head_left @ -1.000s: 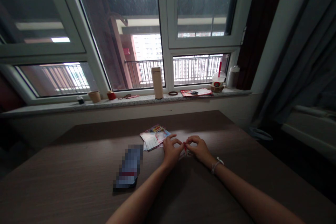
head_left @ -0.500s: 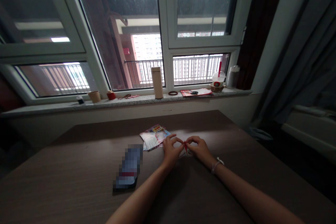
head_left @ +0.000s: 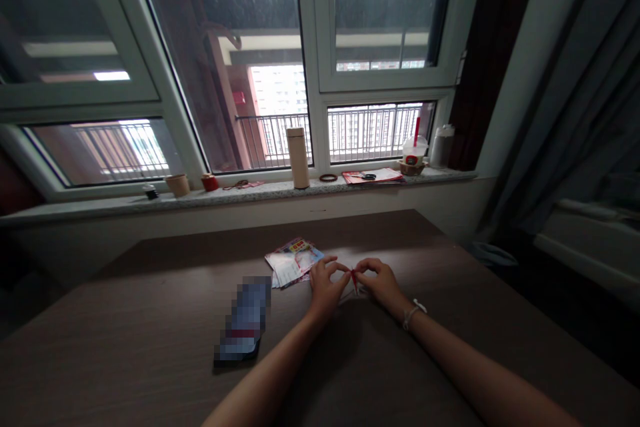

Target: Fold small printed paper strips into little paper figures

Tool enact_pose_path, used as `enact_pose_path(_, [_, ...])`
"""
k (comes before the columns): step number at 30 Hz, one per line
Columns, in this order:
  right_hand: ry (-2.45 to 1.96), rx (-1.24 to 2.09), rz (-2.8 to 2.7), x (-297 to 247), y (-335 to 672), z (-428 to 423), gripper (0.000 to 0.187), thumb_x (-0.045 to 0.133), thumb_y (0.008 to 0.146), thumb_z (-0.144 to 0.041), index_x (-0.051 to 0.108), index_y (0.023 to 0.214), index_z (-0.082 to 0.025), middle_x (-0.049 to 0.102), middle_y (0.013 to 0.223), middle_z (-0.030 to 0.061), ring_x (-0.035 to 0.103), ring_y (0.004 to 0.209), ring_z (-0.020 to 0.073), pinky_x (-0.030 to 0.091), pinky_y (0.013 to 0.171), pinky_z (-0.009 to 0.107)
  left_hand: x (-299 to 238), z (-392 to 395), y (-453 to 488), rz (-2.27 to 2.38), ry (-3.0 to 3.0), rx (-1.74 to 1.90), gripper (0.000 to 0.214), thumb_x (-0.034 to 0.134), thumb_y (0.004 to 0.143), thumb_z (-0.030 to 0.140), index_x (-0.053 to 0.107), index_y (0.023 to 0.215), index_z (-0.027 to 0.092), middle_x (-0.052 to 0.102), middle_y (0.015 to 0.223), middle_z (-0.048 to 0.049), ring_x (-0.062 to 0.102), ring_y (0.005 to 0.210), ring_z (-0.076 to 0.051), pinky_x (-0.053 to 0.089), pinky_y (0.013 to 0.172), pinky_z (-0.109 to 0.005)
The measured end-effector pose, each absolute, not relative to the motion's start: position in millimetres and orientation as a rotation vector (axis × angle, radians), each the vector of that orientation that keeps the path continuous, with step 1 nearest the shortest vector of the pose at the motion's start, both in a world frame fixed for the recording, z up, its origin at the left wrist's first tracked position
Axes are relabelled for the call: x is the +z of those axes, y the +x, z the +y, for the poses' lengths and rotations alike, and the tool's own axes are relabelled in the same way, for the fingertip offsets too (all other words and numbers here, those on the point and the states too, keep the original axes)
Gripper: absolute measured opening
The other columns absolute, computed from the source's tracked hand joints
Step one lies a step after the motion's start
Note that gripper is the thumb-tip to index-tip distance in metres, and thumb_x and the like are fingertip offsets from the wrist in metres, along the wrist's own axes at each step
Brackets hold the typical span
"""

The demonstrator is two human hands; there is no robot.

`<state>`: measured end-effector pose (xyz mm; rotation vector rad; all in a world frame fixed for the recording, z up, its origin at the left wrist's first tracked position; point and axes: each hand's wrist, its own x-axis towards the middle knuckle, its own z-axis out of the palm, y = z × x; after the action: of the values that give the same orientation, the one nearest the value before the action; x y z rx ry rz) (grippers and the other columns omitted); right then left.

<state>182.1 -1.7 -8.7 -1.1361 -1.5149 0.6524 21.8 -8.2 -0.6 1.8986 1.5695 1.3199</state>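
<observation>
A: Where are the two hands now?

B: The left hand and the right hand are close together above the dark brown wooden-looking table. Each one has thumb and forefinger pinched on a small, thin red-and-white piece, which is between them. It looks like paper, but I cannot tell surely.

A: What could go wrong with it?

B: In my judgement, it could tear or crease in a wrong place, if the two hands pull against each other. Also it could slip out, because only the fingertips hold it and the grip covers very little.

A: And the things around?

B: The glossy, colourful printed leaflets lie just beside the left hand; whether they touch, I cannot tell. A careless sideways movement could push them. The dark, flat rectangular object, blurred into squares, lies near the left forearm, so an elbow swing could knock it. The pale bracelet on the right wrist is apart from the piece, so I worry less.
</observation>
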Motion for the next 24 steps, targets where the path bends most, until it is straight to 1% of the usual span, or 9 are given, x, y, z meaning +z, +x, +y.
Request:
enact_pose_path(4, [-1.15,0.688,-1.499,-5.5,183.5,-2.7,0.014,0.062,0.067,-0.032,0.067,0.071,-0.019,0.067,0.076,0.0039,0.06,0.082,0.0217,0.045,0.08,0.034,-2.5,-6.2,18.6,1.527,1.938,1.32,0.009,0.071,0.076,0.022,0.073,0.081,0.028,0.059,0.118,-0.0018,0.048,0.116,-0.024,0.031,0.105,-0.045])
enact_pose_path(11, [-1.143,0.717,-1.508,-2.8,184.5,-4.2,0.014,0.063,0.067,-0.032,0.067,0.07,-0.019,0.067,0.077,0.0038,0.06,0.082,0.0212,0.044,0.08,0.033,-3.6,-4.3,16.9,1.498,1.979,1.344,0.016,0.073,0.073,0.017,0.074,0.081,0.03,0.06,0.118,-0.0012,0.048,0.115,-0.024,0.032,0.104,-0.046])
enact_pose_path(24, [-1.121,0.753,-1.534,-4.9,185.2,-2.6,0.013,0.064,0.067,-0.031,0.066,0.068,-0.019,0.065,0.076,0.0031,0.059,0.083,0.0206,0.042,0.082,0.032,-0.5,-4.3,15.4,1.44,2.039,1.332,0.009,0.075,0.073,0.021,0.073,0.078,0.028,0.059,0.117,-0.0015,0.049,0.115,-0.024,0.033,0.104,-0.047])
